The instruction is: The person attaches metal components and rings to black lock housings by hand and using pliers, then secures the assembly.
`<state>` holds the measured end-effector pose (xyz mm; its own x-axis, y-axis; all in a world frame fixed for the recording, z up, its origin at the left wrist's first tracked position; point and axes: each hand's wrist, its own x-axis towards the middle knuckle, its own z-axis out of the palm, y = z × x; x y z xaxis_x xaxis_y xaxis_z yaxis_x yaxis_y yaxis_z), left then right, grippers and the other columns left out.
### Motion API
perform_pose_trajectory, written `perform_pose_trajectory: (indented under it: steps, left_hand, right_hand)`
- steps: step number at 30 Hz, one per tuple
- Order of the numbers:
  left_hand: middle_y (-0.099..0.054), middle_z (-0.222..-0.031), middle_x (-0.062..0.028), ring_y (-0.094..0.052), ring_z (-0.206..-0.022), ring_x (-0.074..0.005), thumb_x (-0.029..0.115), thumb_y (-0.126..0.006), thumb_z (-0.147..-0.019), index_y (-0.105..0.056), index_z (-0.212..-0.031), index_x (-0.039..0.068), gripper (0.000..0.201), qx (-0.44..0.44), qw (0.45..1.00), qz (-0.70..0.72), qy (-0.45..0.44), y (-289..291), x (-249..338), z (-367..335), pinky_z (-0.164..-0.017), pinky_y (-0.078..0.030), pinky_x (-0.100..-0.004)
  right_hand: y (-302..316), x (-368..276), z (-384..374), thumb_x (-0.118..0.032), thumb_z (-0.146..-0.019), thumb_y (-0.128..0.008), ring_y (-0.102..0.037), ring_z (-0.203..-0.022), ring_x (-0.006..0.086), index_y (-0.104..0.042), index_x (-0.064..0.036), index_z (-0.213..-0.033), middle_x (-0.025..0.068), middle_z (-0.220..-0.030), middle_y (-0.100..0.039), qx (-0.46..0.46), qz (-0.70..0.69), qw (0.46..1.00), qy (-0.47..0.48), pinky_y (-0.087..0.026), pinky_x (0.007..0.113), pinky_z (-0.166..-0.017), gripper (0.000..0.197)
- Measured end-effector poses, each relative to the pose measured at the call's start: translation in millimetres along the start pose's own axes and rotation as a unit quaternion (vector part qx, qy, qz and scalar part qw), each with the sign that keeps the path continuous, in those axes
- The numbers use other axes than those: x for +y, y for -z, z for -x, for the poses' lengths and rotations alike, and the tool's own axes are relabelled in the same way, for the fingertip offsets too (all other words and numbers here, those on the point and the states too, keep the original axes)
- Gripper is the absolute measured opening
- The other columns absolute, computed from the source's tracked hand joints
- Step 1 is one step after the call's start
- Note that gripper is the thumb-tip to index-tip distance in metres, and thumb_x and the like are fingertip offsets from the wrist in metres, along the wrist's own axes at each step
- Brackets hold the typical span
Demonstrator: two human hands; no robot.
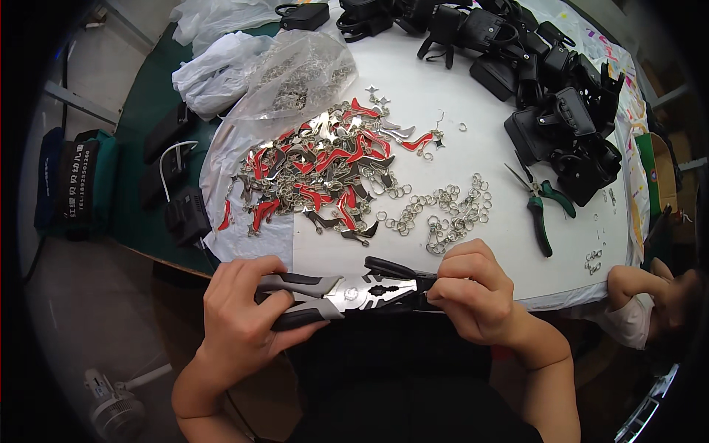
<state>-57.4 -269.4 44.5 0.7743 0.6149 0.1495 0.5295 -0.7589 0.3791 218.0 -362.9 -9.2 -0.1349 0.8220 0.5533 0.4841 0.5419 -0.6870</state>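
Note:
My left hand (247,303) is wrapped round the grey-and-black handles of a pair of pliers (362,293), whose metal jaws point right. The jaw tips reach a small black bag (390,267) with a loop handle, just in front of me at the table's near edge. The fingers of my right hand (476,292) are closed in a pinch at the bag's right side and cover much of it. Whether a small metal part sits between those fingertips cannot be made out. Beyond my hands lies a heap of red, black and silver high-heel-shoe charms (317,166) with metal links.
Loose metal rings (450,210) lie right of the heap. Green-handled pliers (543,207) rest further right, beside piled small black bags (569,125). A clear plastic bag of metal parts (303,74) stands at the back left. Another person's arm (631,284) shows at right.

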Motion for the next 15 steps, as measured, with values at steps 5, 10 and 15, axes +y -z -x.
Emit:
perform_pose_trajectory:
  steps: [5, 10, 15]
  left_hand:
    - [-0.057, -0.111, -0.0120, -0.055, -0.094, -0.0313, 0.028, -0.084, -0.052, -0.068, -0.082, 0.003, 0.042, -0.013, 0.994, -0.101, -0.045, 11, 7, -9, -0.078, -0.043, -0.0438]
    - [-0.058, -0.112, -0.0119, -0.055, -0.094, -0.0320, 0.024, -0.083, -0.045, -0.066, -0.079, 0.002, 0.044, -0.024, 0.993, -0.110, -0.045, 15, 12, -13, -0.076, -0.044, -0.0449]
    - [-0.059, -0.110, -0.0118, -0.055, -0.094, -0.0321, 0.022, -0.083, -0.040, -0.062, -0.073, 0.002, 0.044, -0.033, 0.991, -0.117, -0.049, 19, 15, -20, -0.074, -0.045, -0.0441]
  right_hand:
    - [-4, -1, 1, 0.004, -0.073, -0.073, -0.054, -0.077, 0.0261, -0.062, -0.0010, -0.092, 0.0089, -0.089, -0.057, 0.020, -0.017, 1.000, -0.007, -0.045, 0.034, -0.066, 0.022]
    - [-7, -1, 2, 0.004, -0.073, -0.073, -0.054, -0.078, 0.0261, -0.062, -0.0008, -0.092, 0.0088, -0.089, -0.057, 0.028, -0.017, 0.999, -0.001, -0.045, 0.034, -0.067, 0.022]
    - [-4, -1, 4, 0.003, -0.073, -0.074, -0.054, -0.079, 0.0262, -0.063, -0.0014, -0.091, 0.0084, -0.090, -0.058, 0.026, -0.008, 1.000, 0.004, -0.045, 0.034, -0.068, 0.022]
